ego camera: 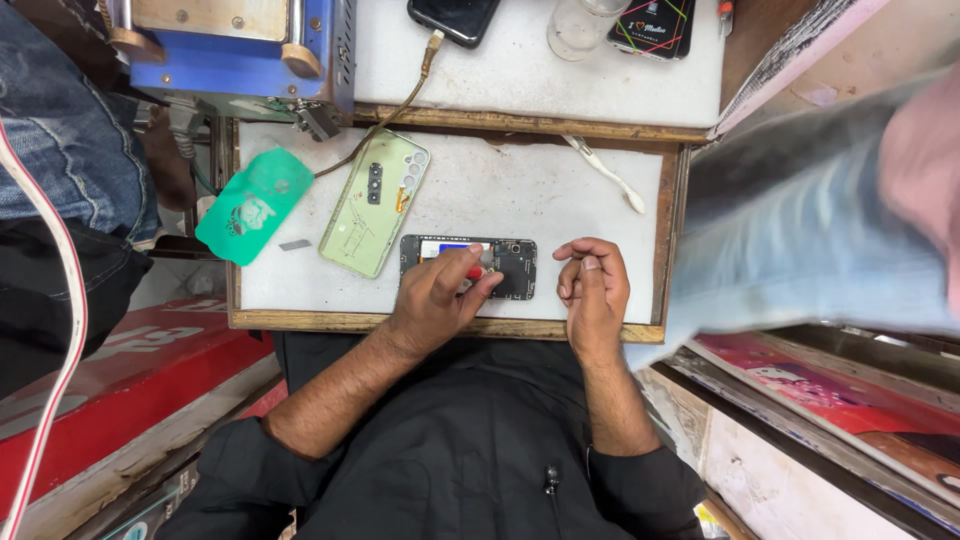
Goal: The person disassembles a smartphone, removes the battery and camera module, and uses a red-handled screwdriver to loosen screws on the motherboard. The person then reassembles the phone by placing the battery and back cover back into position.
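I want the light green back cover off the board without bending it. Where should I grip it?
Probably by its two long edges near the middle. The light green back cover lies flat, inner side up, tilted, apart from the opened phone under the left hand. Come from its left, where the white board shows bare.

The left hand (438, 295) lies palm down with the fingers bent and the thumb stretched forward. The right hand (592, 288) rests beside it, fingers curled loosely inward. Both forearms are bare.

Black opened phone (505, 265); pale green back cover (374, 203); teal card (253, 205); white worktop (520, 195).
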Motion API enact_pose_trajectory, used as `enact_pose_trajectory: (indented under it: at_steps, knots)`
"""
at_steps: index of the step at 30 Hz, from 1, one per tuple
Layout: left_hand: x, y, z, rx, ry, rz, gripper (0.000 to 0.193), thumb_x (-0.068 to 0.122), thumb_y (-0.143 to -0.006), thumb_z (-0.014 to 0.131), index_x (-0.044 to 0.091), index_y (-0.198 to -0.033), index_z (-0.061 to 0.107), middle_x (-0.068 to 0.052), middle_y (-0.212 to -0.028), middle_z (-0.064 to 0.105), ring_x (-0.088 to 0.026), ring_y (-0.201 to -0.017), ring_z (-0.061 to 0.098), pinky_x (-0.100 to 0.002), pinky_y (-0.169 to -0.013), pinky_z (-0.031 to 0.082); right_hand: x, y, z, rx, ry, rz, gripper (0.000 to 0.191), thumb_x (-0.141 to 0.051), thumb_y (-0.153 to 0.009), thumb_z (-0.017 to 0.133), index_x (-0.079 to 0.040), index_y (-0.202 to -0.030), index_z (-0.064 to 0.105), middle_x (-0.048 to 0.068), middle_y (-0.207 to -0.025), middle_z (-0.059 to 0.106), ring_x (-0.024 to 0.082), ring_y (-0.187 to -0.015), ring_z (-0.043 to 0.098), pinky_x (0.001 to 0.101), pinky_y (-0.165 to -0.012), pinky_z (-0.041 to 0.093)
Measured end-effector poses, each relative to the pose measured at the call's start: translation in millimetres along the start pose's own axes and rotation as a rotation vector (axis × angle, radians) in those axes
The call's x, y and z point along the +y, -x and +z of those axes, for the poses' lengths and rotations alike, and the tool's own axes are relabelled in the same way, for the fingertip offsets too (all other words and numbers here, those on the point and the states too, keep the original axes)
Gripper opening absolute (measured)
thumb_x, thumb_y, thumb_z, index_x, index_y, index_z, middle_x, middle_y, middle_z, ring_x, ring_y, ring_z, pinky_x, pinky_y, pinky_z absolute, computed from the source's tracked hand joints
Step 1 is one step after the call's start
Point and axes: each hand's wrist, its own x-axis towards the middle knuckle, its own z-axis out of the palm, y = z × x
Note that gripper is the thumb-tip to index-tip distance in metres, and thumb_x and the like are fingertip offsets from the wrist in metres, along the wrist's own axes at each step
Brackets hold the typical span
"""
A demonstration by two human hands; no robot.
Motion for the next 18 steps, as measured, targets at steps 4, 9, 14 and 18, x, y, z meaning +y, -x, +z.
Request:
enact_pose_trajectory:
  at_steps: [4, 9, 14, 18]
  knots:
    - [0.8, 0.4, 1.4, 0.01, -0.012, -0.005, 0.071, 0.011, -0.095, 0.083, 0.008, -0.145, 0.032, -0.009, -0.091, 0.066, -0.02, -0.075, 0.07, -0.032, -0.06, 0.059, 0.7, -0.3, -1.4, -0.004, -0.001, -0.007, 0.018, -0.013, -0.111, 0.043, -0.003, -0.121, 0.054, 0.016, -0.11, 0.065, 0.007, -0.065, 0.046, 0.0222, -0.055, 0.037]
    - [1.5, 0.3, 0.4, 0.015, -0.022, -0.018, 0.071, 0.01, -0.094, 0.082, 0.008, -0.145, 0.033, -0.009, -0.091, 0.065, -0.021, -0.074, 0.069, -0.033, -0.062, 0.059, 1.4, -0.9, -3.5, -0.014, -0.002, -0.012, 0.018, -0.014, -0.111, 0.044, -0.003, -0.12, 0.054, 0.016, -0.11, 0.066, 0.008, -0.065, 0.046, 0.0224, -0.054, 0.037]
    - [0.7, 2.3, 2.4, 0.012, -0.024, -0.014, 0.071, 0.01, -0.095, 0.083, 0.009, -0.146, 0.033, -0.008, -0.089, 0.065, -0.021, -0.075, 0.07, -0.033, -0.061, 0.059, 1.3, -0.1, -4.3, -0.02, 0.001, -0.014, 0.018, -0.015, -0.111, 0.045, -0.003, -0.121, 0.054, 0.016, -0.11, 0.066, 0.008, -0.065, 0.046, 0.0224, -0.055, 0.037]
    - [1.0, 2.4, 3.1, 0.007, -0.019, -0.019, 0.071, 0.01, -0.095, 0.083, 0.009, -0.145, 0.033, -0.007, -0.088, 0.065, -0.02, -0.074, 0.07, -0.032, -0.06, 0.059, 1.6, -0.2, -4.0, -0.02, 0.006, -0.013, 0.019, -0.017, -0.111, 0.046, -0.003, -0.12, 0.054, 0.015, -0.109, 0.066, 0.007, -0.065, 0.046, 0.0224, -0.055, 0.038]
